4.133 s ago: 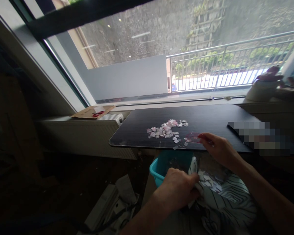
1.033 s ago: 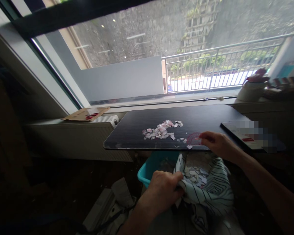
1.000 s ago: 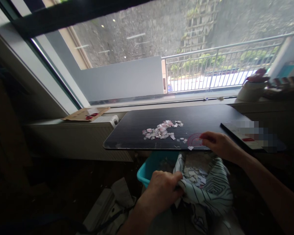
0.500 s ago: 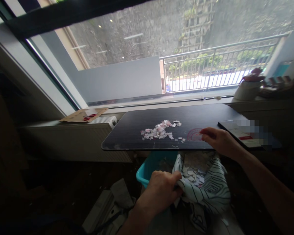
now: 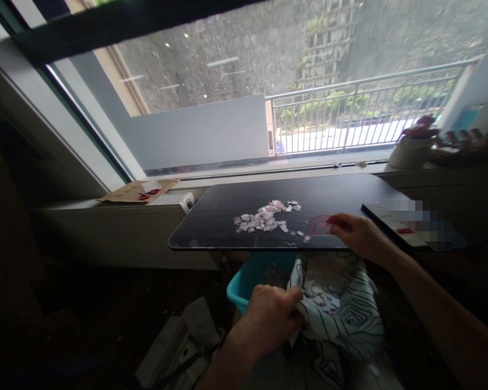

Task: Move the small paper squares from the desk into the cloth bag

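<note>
A clear protractor with red markings point(image 5: 318, 226) lies on or just above the dark table point(image 5: 337, 195), its right end pinched by my right hand point(image 5: 355, 233). Left of it is a spread pile of small paper scraps point(image 5: 262, 216), with a few loose pieces near the protractor's left end. Below the table edge, my left hand point(image 5: 272, 309) is closed on the rim of a white cloth bag with black lines point(image 5: 352, 319). Paper scraps point(image 5: 323, 292) fill part of the bag's open mouth.
A turquoise bin point(image 5: 239, 292) stands left of the bag, under the table. On the table's right side lies a phone or tablet point(image 5: 394, 225), partly blurred. Red-handled scissors point(image 5: 148, 194) rest on brown paper point(image 5: 120, 193) at the left sill. A radiator point(image 5: 146, 233) runs below.
My right hand has moved slightly left with the protractor, and a loose scrap near it has shifted a little toward the table's front edge. My left hand stays on the bag.
</note>
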`<state>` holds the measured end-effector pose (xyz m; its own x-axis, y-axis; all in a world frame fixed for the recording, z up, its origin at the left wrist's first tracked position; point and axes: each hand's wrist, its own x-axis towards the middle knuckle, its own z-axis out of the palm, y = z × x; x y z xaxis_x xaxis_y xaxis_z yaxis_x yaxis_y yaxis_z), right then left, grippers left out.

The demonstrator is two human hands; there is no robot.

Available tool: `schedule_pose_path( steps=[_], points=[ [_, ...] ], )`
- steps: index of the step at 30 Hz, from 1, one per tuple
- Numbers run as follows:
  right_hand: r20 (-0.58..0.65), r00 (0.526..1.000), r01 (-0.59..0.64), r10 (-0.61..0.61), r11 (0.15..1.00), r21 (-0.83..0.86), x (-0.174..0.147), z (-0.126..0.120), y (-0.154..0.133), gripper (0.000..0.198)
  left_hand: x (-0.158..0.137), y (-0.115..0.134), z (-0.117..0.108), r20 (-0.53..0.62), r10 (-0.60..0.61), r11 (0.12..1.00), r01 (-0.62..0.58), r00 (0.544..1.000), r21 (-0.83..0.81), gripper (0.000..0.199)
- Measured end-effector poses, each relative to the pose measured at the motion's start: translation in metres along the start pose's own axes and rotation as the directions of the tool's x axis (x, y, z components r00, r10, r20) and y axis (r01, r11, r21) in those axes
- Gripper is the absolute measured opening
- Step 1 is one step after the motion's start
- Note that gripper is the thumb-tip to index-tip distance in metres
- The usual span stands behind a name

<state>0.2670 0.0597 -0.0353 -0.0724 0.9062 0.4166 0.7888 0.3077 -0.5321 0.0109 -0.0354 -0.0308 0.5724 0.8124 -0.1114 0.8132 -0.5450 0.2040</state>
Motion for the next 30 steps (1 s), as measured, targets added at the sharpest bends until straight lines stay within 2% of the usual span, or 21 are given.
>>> schedule_pose_path(
  steps=[12,20,25,27,30],
  points=[
    [0.018,0.999,-0.052,0.052,0.999,-0.014,-0.001,-0.001,-0.002,0.025,0.0,-0.001,0.002,-0.024,0.015,1.0,-0.015,1.0,-0.021,0.013],
    [-0.075,0.989,-0.129,0.13,0.992,0.017,0.007,0.003,0.013,0.038,0.0,-0.001,0.002,-0.023,0.018,0.999,-0.019,1.0,-0.038,0.011],
    [-0.094,0.982,-0.181,0.164,0.958,-0.223,0.009,0.008,0.025,0.039,-0.001,-0.002,0.005,-0.047,0.015,0.999,-0.017,0.999,-0.044,0.009],
    [-0.107,0.986,-0.155,0.129,0.941,-0.302,0.006,0.008,0.022,0.038,0.0,-0.002,0.005,-0.05,0.019,0.999,-0.021,0.999,-0.044,0.01],
    [-0.122,0.992,-0.059,0.013,0.923,-0.381,0.004,0.007,0.01,0.036,0.0,-0.001,0.005,-0.04,0.019,0.999,-0.02,0.999,-0.035,0.011]
  ],
)
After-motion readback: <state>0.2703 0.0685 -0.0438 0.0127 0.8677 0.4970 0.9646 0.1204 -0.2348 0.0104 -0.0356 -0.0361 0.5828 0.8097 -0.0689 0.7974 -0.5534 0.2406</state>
